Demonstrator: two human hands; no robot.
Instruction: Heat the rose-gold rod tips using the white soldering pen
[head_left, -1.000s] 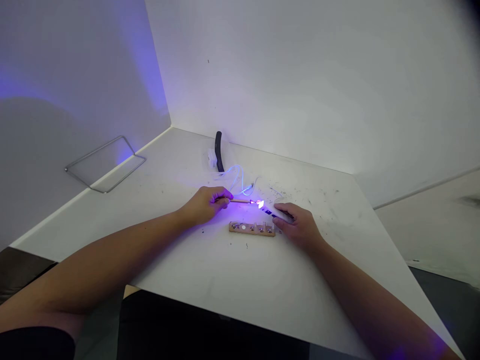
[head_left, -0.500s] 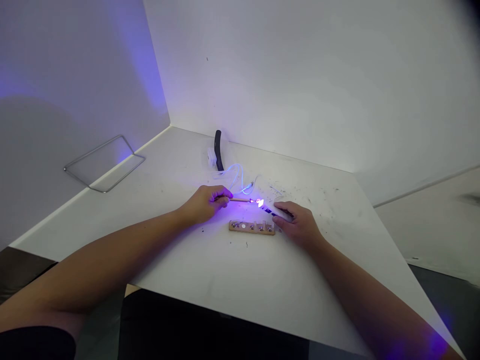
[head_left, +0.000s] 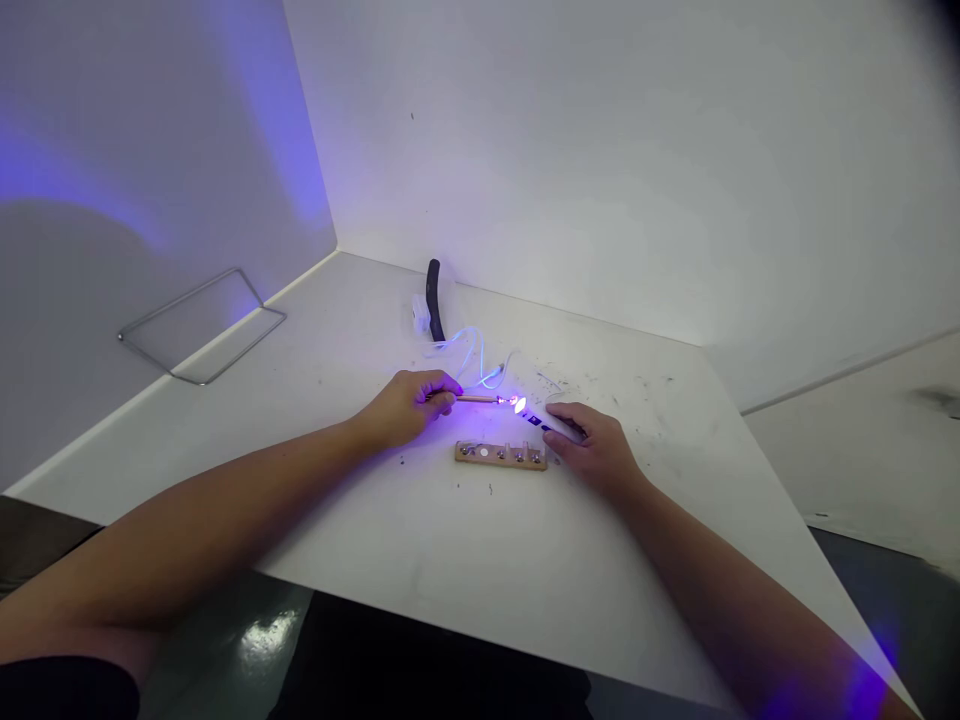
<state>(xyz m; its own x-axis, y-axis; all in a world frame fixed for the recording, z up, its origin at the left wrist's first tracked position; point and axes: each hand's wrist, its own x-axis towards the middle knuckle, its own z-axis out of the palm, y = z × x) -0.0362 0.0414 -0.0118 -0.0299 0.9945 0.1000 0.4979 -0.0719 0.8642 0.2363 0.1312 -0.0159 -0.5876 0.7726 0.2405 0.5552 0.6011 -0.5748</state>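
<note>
A thin wooden stick is lying pinched between the thumb and fingers of the left hand, its far end pointing right, toward a bright violet-white glow near the middle of the white surface. The glow is shining right at the tip of a white pen-shaped device, and the glare is hiding whether the stick and the tip are actually touching. The right hand is closed around the device's rear, with its fingers wrapped over the body, and small blue-lit marks are showing along the barrel. Both hands are resting low, close together but apart, each clamped on its own piece. Just below the glow, a narrow wooden strip studded with metal fittings is lying flat between the hands, near the right hand's fingers. Behind them, a looped clear cable is catching the violet light and running back toward a white block and an upright black tube by the wall. Dark specks are scattered across the surface, and a thin wire frame is leaning against the left wall.
</note>
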